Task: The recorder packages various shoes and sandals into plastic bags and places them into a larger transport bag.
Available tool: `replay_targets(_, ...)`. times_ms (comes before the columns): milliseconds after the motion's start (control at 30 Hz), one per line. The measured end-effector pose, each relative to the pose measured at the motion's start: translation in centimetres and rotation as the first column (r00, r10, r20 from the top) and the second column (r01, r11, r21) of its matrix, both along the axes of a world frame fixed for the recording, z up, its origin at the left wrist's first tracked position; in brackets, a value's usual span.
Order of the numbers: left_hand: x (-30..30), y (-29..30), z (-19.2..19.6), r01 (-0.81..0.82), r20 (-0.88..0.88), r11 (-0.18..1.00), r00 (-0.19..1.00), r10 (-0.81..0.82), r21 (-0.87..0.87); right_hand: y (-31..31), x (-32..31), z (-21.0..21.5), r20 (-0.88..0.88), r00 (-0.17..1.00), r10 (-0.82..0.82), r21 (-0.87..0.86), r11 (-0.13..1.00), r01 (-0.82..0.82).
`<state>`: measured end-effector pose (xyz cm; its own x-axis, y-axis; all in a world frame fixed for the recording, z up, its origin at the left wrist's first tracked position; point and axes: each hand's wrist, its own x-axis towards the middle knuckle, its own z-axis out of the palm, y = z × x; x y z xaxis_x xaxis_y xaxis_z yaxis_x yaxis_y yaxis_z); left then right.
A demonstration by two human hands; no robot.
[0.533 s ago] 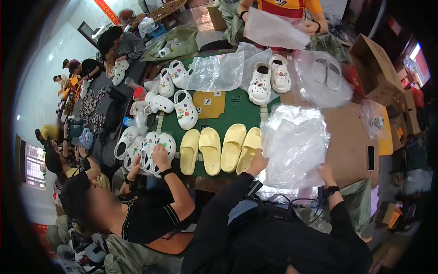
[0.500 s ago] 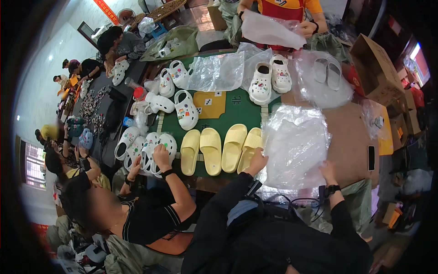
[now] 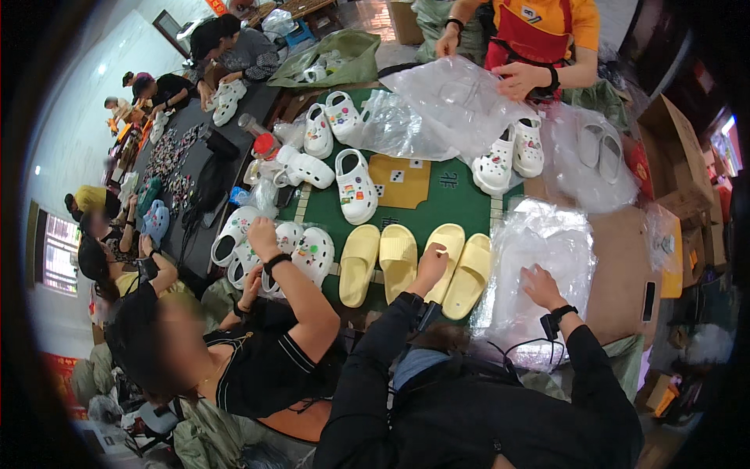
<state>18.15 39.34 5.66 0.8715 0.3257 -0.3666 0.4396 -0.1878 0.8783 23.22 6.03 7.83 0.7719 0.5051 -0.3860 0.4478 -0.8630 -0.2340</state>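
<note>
Two pairs of pale yellow slides stand side by side at the table's near edge. My left hand (image 3: 429, 269) is over the inner slide (image 3: 448, 241) of the right-hand pair, its fingers curled at the strap. The outer slide (image 3: 468, 280) lies tilted close beside it. Left of my hand are the two other slides, a nearer one (image 3: 398, 258) and a farther one (image 3: 359, 270). My right hand (image 3: 541, 288) rests with fingers spread on a clear plastic bag (image 3: 539, 242), part of a flat stack.
At my left a co-worker handles white clogs (image 3: 315, 252) with charms. Across the table a person in a red apron holds a plastic sheet (image 3: 449, 102). More white clogs (image 3: 356, 187) stand mid-table. A phone (image 3: 648, 301) and cardboard box (image 3: 676, 152) are at the right.
My left hand has moved left from the outer slide to the inner one. The right hand has come from the bag's edge onto its surface. The view has shifted.
</note>
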Motion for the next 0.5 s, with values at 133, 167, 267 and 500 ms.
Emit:
replay_targets(133,0.3,3.9,0.2,-0.094,0.067,0.995,0.994,0.091,0.040,0.9,1.0,0.7,0.013,1.000,-0.001,-0.095,0.995,0.002)
replay_targets(167,0.2,4.9,0.1,-0.118,0.063,0.992,0.991,0.115,0.045,1.5,1.8,0.6,0.099,0.995,-0.022,-0.135,0.990,0.036)
replay_targets(267,0.5,6.2,0.1,-0.166,0.074,0.982,0.984,0.160,0.095,6.8,4.3,5.6,0.111,0.969,-0.220,0.165,0.966,0.200)
replay_targets(500,-1.9,6.4,-0.6,-0.102,0.089,0.967,0.993,0.084,0.234,24.6,6.9,11.6,0.009,0.995,0.103,0.607,0.790,-0.088)
